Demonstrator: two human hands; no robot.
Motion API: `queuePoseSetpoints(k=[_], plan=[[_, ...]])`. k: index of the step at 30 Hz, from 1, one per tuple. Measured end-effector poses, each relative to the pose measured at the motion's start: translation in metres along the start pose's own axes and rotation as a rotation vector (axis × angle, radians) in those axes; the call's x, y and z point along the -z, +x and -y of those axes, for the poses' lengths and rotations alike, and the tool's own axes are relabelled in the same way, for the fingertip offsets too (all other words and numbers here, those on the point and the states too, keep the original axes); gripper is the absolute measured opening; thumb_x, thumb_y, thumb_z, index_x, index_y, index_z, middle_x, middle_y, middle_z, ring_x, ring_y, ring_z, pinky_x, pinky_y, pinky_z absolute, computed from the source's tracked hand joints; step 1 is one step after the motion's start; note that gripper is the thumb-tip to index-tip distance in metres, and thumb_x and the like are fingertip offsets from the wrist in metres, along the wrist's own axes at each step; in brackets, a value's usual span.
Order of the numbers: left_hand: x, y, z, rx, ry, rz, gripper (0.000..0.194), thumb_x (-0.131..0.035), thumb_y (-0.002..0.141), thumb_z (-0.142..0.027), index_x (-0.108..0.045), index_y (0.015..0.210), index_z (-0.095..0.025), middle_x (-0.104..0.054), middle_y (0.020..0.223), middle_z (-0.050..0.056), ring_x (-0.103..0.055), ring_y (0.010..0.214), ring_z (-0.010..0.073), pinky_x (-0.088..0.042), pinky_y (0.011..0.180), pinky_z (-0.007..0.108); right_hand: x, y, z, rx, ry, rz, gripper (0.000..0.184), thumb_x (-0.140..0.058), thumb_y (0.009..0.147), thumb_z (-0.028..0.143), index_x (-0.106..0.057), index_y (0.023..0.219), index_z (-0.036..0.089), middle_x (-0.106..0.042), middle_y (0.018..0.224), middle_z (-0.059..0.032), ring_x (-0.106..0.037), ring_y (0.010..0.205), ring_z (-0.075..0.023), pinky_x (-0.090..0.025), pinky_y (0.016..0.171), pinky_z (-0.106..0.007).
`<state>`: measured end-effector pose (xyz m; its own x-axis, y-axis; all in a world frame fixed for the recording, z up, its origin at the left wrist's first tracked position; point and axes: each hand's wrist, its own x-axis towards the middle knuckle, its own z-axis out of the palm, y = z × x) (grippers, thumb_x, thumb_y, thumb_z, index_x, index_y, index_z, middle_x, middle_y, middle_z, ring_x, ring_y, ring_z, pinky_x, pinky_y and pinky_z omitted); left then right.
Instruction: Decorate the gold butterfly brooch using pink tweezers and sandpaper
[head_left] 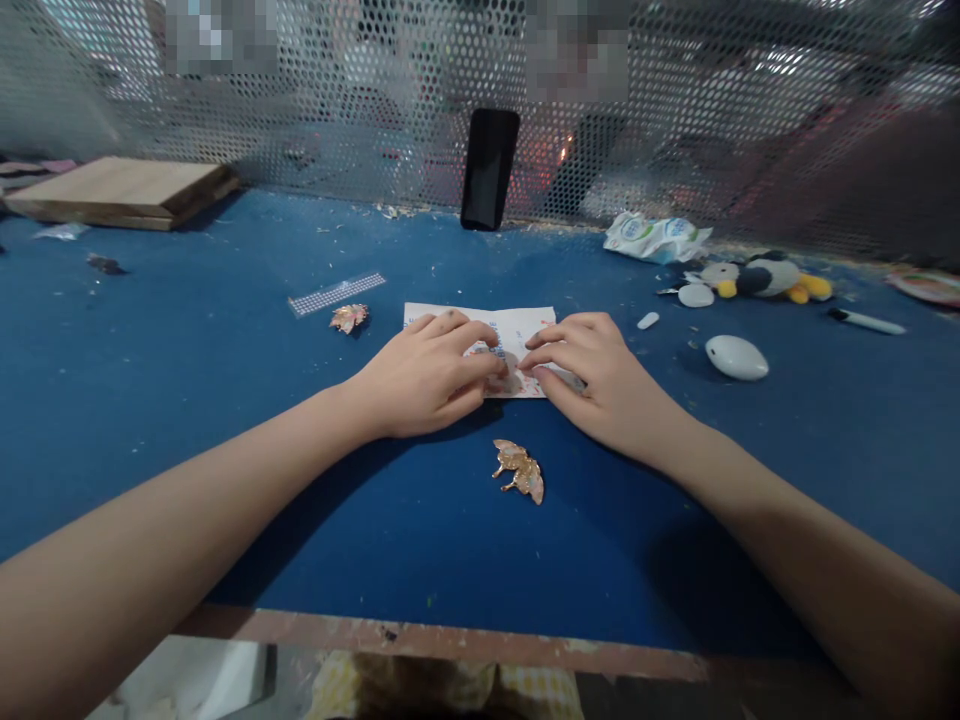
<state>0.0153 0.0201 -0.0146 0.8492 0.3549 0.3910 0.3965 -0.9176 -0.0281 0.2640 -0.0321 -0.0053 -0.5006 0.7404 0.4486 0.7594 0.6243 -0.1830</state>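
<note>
A white printed paper (517,325) lies flat on the blue table (225,400). My left hand (427,375) and my right hand (592,370) both rest on it, fingers curled and meeting at the paper's near edge. Between the fingertips sits a small pinkish-gold piece (508,381), mostly hidden. A gold leaf-shaped ornament (519,470) lies just in front of my hands. A second leaf ornament (349,318) rests to the left of the paper.
A strip of small clear beads (337,293) lies at the left. A black phone (489,168) leans on the mesh wall. A wooden board (120,190) is far left. White oval pieces (736,357), a plush toy (765,277), a packet (656,238) and a pen (866,321) are at the right.
</note>
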Motion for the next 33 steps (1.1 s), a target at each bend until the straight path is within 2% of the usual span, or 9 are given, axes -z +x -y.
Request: queuePoseSetpoints(k=[11,18,23,28,30,33], plan=[[-0.0012,0.0021,0.0008,0.148,-0.053,-0.093,0.035,-0.041,0.101,-0.021,-0.074,0.112,-0.017,-0.067,0.12,0.012,-0.056,0.105,0.0286,-0.047,0.096,0.049,-0.0022,0.0,0.0015,0.033,-0.04,0.014,0.023,-0.055,0.097,0.014,-0.076,0.097,0.022,-0.072,0.112,-0.0108,-0.052,0.113,-0.0322,-0.046,0.101,-0.056],[-0.0017,0.0019,0.0023,0.138,-0.07,-0.15,0.031,-0.046,0.095,-0.014,-0.077,0.099,-0.016,-0.07,0.112,0.011,-0.058,0.101,0.0273,-0.05,0.093,0.047,0.0014,0.0001,0.0024,0.02,-0.012,0.017,0.025,-0.056,0.092,0.01,-0.076,0.087,0.025,-0.072,0.106,-0.0089,-0.054,0.114,-0.0325,-0.046,0.102,-0.058],[-0.0038,0.0011,0.0046,0.129,-0.067,-0.198,0.028,-0.05,0.093,-0.013,-0.077,0.09,-0.017,-0.071,0.105,0.01,-0.059,0.098,0.0258,-0.051,0.092,0.045,0.0026,0.0,0.0055,0.049,-0.005,-0.003,0.022,-0.058,0.092,0.012,-0.077,0.095,0.023,-0.073,0.11,-0.0106,-0.055,0.114,-0.0325,-0.046,0.102,-0.058],[-0.0034,0.0004,0.0056,-0.01,-0.094,-0.255,0.032,-0.05,0.091,-0.008,-0.078,0.086,-0.02,-0.073,0.106,0.008,-0.06,0.097,0.0244,-0.051,0.089,0.042,0.0019,-0.002,0.0082,0.096,0.014,0.036,0.025,-0.06,0.09,0.01,-0.078,0.098,0.025,-0.072,0.115,-0.0094,-0.052,0.121,-0.0335,-0.047,0.103,-0.057],[-0.0021,0.0003,0.0054,-0.084,-0.101,-0.215,0.032,-0.05,0.091,-0.007,-0.079,0.087,-0.021,-0.074,0.109,0.008,-0.06,0.101,0.0247,-0.05,0.091,0.042,0.0021,-0.0023,0.0081,0.103,0.015,0.043,0.027,-0.06,0.089,0.009,-0.078,0.097,0.027,-0.072,0.113,-0.0083,-0.051,0.121,-0.0336,-0.046,0.103,-0.057],[-0.0004,0.0004,0.0048,-0.124,-0.111,-0.156,0.031,-0.052,0.092,-0.008,-0.079,0.089,-0.022,-0.074,0.111,0.008,-0.06,0.105,0.025,-0.05,0.092,0.041,0.0027,-0.0017,0.0078,0.1,0.03,0.04,0.029,-0.058,0.09,0.008,-0.077,0.097,0.028,-0.072,0.11,-0.007,-0.052,0.12,-0.0326,-0.045,0.105,-0.057]])
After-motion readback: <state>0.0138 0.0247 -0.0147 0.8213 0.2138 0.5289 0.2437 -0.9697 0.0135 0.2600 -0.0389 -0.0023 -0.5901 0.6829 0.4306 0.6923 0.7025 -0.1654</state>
